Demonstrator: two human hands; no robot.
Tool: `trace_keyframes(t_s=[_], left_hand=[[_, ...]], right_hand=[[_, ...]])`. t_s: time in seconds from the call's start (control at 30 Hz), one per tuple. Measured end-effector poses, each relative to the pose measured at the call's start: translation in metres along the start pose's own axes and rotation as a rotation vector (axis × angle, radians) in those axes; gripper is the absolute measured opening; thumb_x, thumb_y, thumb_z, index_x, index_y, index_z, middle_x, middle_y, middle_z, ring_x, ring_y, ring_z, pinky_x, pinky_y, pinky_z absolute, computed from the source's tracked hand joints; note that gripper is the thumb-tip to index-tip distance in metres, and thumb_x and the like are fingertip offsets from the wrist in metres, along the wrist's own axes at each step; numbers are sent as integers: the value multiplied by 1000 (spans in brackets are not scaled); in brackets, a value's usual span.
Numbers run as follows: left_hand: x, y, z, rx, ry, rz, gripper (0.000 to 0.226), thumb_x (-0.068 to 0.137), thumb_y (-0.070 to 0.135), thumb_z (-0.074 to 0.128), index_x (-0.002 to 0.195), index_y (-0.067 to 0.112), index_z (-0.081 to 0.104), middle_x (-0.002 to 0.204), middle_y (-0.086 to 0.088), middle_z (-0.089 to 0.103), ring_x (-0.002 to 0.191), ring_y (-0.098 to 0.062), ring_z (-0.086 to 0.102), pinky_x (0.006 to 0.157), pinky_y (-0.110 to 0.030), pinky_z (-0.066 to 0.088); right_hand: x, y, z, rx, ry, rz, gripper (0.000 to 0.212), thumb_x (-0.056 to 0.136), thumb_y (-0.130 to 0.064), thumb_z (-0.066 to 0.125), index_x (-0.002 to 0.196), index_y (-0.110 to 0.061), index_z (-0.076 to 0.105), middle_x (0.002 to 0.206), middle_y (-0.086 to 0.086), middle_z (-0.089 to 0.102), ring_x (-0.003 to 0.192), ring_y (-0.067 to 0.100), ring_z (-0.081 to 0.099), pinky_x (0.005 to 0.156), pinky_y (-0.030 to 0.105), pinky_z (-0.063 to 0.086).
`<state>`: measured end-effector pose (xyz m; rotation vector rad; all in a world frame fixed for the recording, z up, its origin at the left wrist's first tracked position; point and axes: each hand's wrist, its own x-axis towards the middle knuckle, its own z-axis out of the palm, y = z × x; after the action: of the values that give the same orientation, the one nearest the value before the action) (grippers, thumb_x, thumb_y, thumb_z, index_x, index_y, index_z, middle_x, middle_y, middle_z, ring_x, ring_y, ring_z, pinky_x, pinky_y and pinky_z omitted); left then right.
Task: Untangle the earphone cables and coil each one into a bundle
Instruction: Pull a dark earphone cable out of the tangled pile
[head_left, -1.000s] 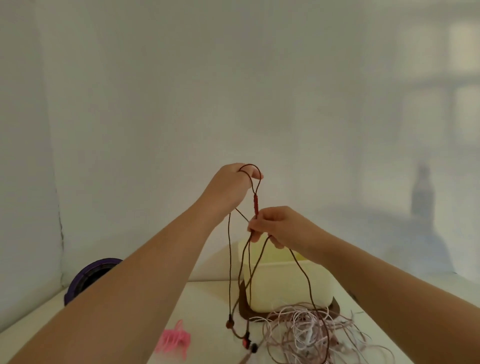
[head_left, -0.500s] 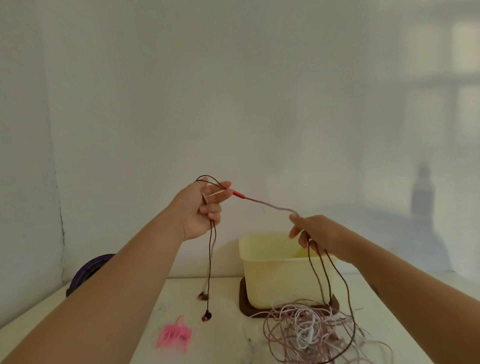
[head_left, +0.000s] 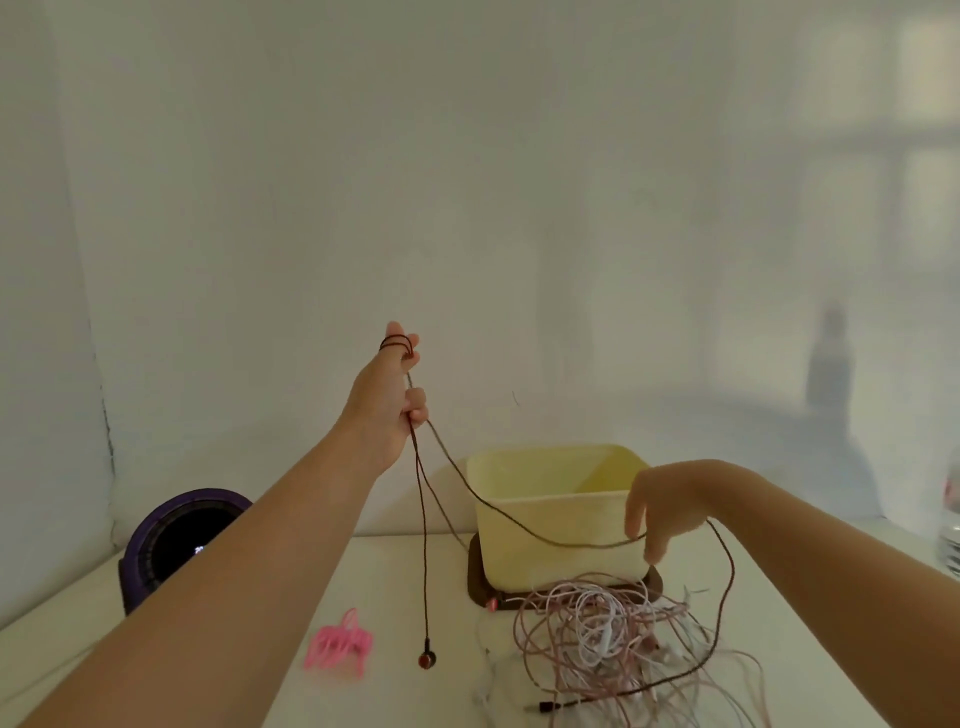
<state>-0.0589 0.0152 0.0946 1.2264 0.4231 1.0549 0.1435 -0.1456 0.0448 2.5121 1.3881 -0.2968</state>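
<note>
My left hand (head_left: 387, 402) is raised in front of the wall, with a dark red earphone cable (head_left: 519, 525) looped around its upright fingers. One earbud (head_left: 426, 659) hangs from it just above the table. The cable sags to the right, where my right hand (head_left: 657, 512) pinches it in front of the yellow tub. From there it drops onto a tangled heap of pink and white earphone cables (head_left: 602, 634), and its plug end (head_left: 545, 706) lies at the front of the heap.
A pale yellow plastic tub (head_left: 550, 509) stands on a dark brown lid (head_left: 475, 577) behind the heap. A pink hair claw clip (head_left: 340, 644) lies on the white table. A purple round device (head_left: 171, 540) sits at the back left. A clear bottle (head_left: 950, 535) shows at the right edge.
My left hand has risen and turned its fingers upright with the cable wound on them. My right hand has moved down and to the right, drawing the cable out into a long sag.
</note>
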Motion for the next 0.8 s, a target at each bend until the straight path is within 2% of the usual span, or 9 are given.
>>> trace_keyframes(t_s=[0.17,0.27,0.33,0.37,0.47,0.53,0.6,0.7,0.8], left_hand=[[-1,-12,12,144,13,46,38,95,45,47,126,22,50,95,11,50,38,-4,25,50,-21,25],[-6,-24,18,322,-80,48,39,93,44,53,123,19,54,89,11,51,46,-9,31,51,-23,30],[-7,-32,18,450,-128,69,49,90,46,55,132,21,49,107,5,55,69,-21,60,64,-30,48],[-7,-37,16,516,-137,84,55,88,49,56,136,24,44,124,4,53,100,-33,62,81,-38,52],[-10,-48,13,634,-189,85,75,79,58,61,143,35,29,148,2,34,131,-40,36,102,-46,41],[-13,-50,14,607,-257,59,71,81,50,63,142,37,29,147,1,37,124,-41,45,85,-36,50],[-14,-49,14,554,-318,52,57,88,29,62,138,35,36,136,0,51,82,-25,59,55,-23,40],[-20,-43,13,393,-370,24,40,93,2,47,127,24,50,100,5,66,45,-7,35,48,-19,27],[-25,-34,7,301,-423,63,25,89,20,59,112,13,63,76,2,61,44,-7,30,46,-19,25]], right_hand=[[17,2,-4,75,94,206,26,95,-12,44,107,-5,65,95,1,73,89,14,68,90,34,50],[8,-11,-25,108,411,196,26,99,-25,36,103,-15,59,89,-2,64,89,19,65,78,31,46],[2,-21,-47,330,508,124,33,102,-34,32,96,-12,55,87,6,61,75,25,64,70,29,49],[-1,-27,-58,573,478,63,40,102,-38,32,90,-7,55,80,8,62,63,25,63,62,27,51],[-17,-42,-84,1069,452,-194,46,102,-37,33,81,-4,58,74,12,62,60,26,61,60,31,54],[-27,-52,-92,1143,547,-398,44,103,-33,34,83,-5,61,78,11,63,72,26,62,74,37,55],[-36,-63,-97,1082,637,-537,43,103,-33,34,83,-8,63,85,9,65,83,23,63,81,37,54],[-41,-78,-100,983,730,-656,43,103,-32,33,89,-8,66,93,6,67,95,21,64,84,34,54],[-41,-92,-102,958,794,-719,40,103,-31,33,92,-10,65,97,3,66,100,19,63,82,29,54]])
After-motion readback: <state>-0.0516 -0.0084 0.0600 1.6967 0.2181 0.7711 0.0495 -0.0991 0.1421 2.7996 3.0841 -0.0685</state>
